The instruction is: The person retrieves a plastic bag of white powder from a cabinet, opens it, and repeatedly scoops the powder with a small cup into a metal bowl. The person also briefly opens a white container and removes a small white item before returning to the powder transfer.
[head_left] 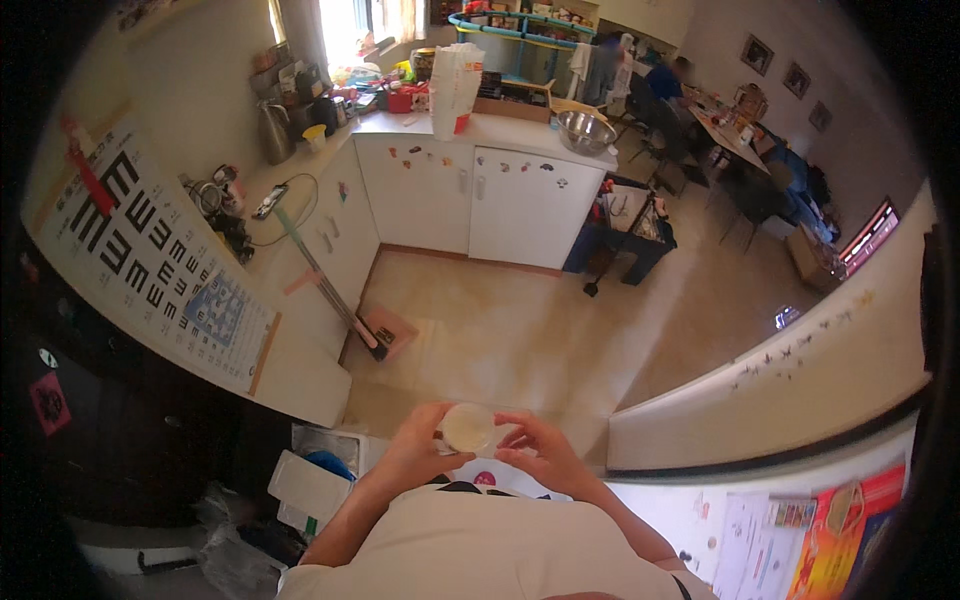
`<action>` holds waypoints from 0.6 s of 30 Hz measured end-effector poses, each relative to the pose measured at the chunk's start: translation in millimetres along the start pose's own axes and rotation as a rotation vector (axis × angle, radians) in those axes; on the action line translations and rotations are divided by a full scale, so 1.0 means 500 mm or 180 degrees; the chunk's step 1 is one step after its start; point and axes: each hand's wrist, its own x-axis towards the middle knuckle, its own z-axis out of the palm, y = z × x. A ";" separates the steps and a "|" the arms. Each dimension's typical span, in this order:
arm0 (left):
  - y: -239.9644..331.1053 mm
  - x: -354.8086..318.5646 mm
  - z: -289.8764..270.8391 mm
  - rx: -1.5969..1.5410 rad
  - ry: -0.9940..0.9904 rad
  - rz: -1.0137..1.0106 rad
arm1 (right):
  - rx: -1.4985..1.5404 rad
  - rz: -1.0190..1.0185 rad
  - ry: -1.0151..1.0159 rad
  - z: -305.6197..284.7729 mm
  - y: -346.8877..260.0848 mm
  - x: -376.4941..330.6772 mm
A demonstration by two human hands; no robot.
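Observation:
A small round whitish container [467,428] is held upright in front of my body, seen from above. Its round top looks pale and cream-coloured; I cannot tell whether that is a lid or the contents. My left hand [415,450] is closed around its left side, fingers along the far edge and thumb at the near edge. On the other side is my right hand [540,452], its bent fingers apart and their tips at the container's right edge. Whether those fingertips touch it is unclear.
At my lower left stands an open white bin [310,480] with a blue thing inside. A broom and pink dustpan [385,335] lean by the left cabinets. Ahead, a counter holds a steel bowl [587,133] and a white paper bag [456,90]. A half-height wall [770,370] runs along my right.

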 end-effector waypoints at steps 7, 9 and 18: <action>-0.030 0.270 -0.074 0.0282 -0.0139 0.0481 | -0.0200 -0.0179 -0.0076 -0.107 0.033 0.258; -0.028 0.357 -0.109 0.0283 -0.0213 0.0635 | -0.0138 -0.0080 0.0077 -0.134 0.025 0.324; -0.016 0.723 -0.255 0.0662 -0.0260 0.0877 | 0.0722 0.0663 0.1118 -0.302 0.013 0.586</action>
